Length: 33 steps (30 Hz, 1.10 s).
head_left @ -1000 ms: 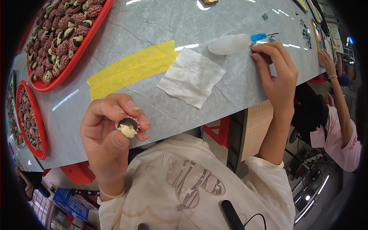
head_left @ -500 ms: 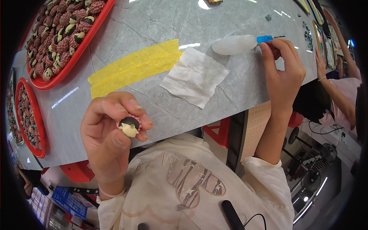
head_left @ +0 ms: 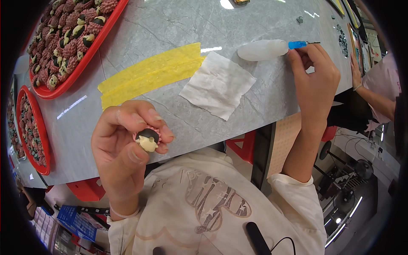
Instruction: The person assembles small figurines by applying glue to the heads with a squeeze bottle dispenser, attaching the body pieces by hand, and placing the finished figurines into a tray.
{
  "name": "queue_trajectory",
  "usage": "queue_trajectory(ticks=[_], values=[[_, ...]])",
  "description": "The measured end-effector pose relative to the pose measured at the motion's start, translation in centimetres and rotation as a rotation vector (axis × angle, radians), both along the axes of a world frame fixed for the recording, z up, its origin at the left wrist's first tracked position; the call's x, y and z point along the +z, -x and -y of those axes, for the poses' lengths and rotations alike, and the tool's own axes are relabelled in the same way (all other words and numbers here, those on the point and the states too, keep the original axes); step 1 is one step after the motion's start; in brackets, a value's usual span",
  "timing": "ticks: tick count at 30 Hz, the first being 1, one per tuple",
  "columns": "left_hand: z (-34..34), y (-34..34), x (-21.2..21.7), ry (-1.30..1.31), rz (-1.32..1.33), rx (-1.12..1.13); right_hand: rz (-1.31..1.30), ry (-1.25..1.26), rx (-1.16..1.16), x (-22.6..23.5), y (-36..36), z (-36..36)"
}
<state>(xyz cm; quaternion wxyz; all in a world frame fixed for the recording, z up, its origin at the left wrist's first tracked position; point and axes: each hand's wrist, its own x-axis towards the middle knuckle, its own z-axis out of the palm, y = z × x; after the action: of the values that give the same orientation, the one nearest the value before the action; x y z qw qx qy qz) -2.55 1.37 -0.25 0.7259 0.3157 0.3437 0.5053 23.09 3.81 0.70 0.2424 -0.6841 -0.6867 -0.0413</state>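
The left hand (head_left: 127, 148) is raised at about 8 o'clock, palm turned toward the body, fingers curled and thumb pressed in to form a pinch. The left forearm is held nearly upright from the lower edge. The right hand (head_left: 314, 80) is stretched toward 2 o'clock, fingers bent together at the tips, forearm extended upward.

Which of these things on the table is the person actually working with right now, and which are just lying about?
In use:
- small pink figure with a black and cream face, pinched in the left hand
- white squeeze bottle with a blue nozzle, touched by the right hand

Lying about:
- white paper tissue
- yellow tape strip
- two red trays of similar figures
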Motion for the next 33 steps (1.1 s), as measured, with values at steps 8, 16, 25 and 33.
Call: queue_trajectory(ticks=[8,16,25,33], values=[[0.0,-0.3,-0.3,0.047,0.251,-0.069,-0.195,-0.01,-0.13,-0.4,0.7,0.2],[0.5,0.0,0.1,0.092,0.303,-0.132,-0.986,-0.076,-0.089,1.5,2.1,2.9],[1.2,0.0,-0.2,0.003,0.323,-0.191,-1.721,0.399,0.56,2.1,7.0,4.3],[2.0,-0.2,0.8,0.03,0.21,-0.085,-1.353,0.349,0.659,2.3,9.4,4.5]])
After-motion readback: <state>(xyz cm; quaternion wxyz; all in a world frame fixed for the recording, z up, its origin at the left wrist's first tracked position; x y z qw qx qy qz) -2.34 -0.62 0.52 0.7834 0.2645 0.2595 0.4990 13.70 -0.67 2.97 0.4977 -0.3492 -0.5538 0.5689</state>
